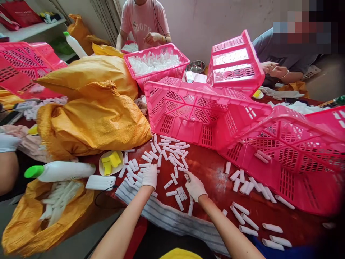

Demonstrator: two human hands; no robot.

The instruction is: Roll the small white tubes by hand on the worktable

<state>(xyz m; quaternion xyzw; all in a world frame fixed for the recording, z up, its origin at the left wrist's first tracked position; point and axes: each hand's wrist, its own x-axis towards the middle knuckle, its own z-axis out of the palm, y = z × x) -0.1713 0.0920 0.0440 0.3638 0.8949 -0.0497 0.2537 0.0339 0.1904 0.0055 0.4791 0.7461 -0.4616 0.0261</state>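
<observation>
Many small white tubes [181,193] lie scattered over the red table in front of me, some with dark marks. My left hand [149,177], in a white glove, rests among the tubes on the left, its fingers curled and partly hidden. My right hand [195,186], also gloved with bare fingertips, is over the tubes to the right, index finger stretched toward one of them; whether it holds anything is unclear. A striped grey towel [172,216] runs along the table's front edge under my forearms. More white tubes [248,221] lie farther right.
Pink baskets [185,135] stand behind the tubes and on the right. Yellow sacks [99,115], a white bottle [67,171], a dish of yellow sponges [122,169] and a power bank [100,182] are left. An open sack [24,216] holds tubes. People sit opposite; a gloved hand shows far left.
</observation>
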